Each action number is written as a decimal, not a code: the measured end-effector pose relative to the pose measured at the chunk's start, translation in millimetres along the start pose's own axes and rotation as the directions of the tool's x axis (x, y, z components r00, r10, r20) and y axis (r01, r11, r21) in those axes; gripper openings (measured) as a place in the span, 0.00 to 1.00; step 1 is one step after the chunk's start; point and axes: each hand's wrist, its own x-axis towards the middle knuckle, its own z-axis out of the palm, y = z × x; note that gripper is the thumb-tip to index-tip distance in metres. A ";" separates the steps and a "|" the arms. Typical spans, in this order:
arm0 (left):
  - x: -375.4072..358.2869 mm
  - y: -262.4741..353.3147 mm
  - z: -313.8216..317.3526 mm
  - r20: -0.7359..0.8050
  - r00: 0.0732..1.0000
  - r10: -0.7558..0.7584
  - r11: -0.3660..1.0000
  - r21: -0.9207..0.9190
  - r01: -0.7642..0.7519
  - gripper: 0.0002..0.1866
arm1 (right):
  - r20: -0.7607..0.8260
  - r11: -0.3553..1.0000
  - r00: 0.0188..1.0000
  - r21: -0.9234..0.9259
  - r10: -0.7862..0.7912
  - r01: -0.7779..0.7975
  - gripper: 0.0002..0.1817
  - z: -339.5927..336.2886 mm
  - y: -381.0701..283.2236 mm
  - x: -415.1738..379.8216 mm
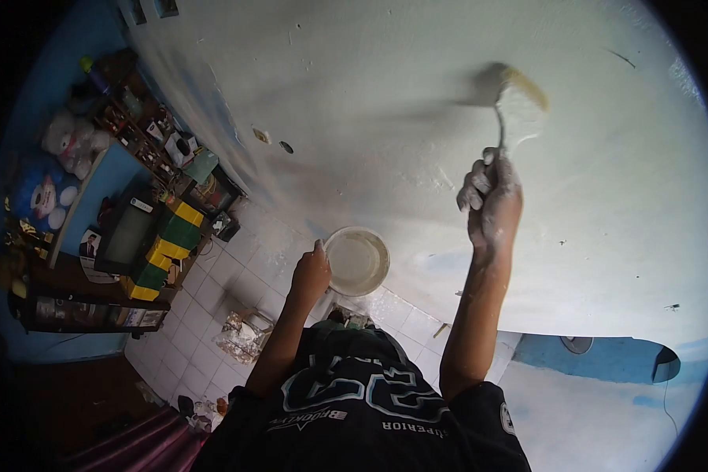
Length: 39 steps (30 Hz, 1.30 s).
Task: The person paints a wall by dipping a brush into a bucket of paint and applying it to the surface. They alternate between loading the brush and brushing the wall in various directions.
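My right hand (492,197), smeared with white, is raised in front of the pale wall (385,118). Its fingers are wrapped round the handle of a wide paintbrush (521,110). White coats the brush up to its yellowish bristle end, which overlaps the wall and is slightly blurred. Lower down, my left hand (313,271) grips the rim of a round pail (358,261) and holds it in front of my body. Inside the pail shows a pale, whitish content.
At the left stand a shelf unit (145,130) crowded with small items, a television (127,236) and plush toys (47,193). White floor tiles (189,338) carry white splashes, with a crumpled, spotted bundle (244,334) on them. A wall opening (590,358) lies at lower right.
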 end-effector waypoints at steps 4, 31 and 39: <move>2.5 -1.2 -0.9 0.043 0.997 -0.058 0.997 -0.051 0.060 0.16 | -0.129 0.994 0.991 -0.102 0.031 -0.044 0.20 -45.0 120.5 16.7; 9.1 -1.9 -59.8 -0.006 0.994 -0.112 0.969 -0.222 0.107 0.15 | -0.101 0.983 0.987 -0.124 0.122 -0.135 0.19 -38.0 266.2 15.1; 4.0 -21.0 -62.7 -0.059 0.989 -0.136 0.982 -0.144 0.126 0.15 | -0.129 0.828 0.825 -0.045 0.550 -0.558 0.14 -82.2 302.8 22.9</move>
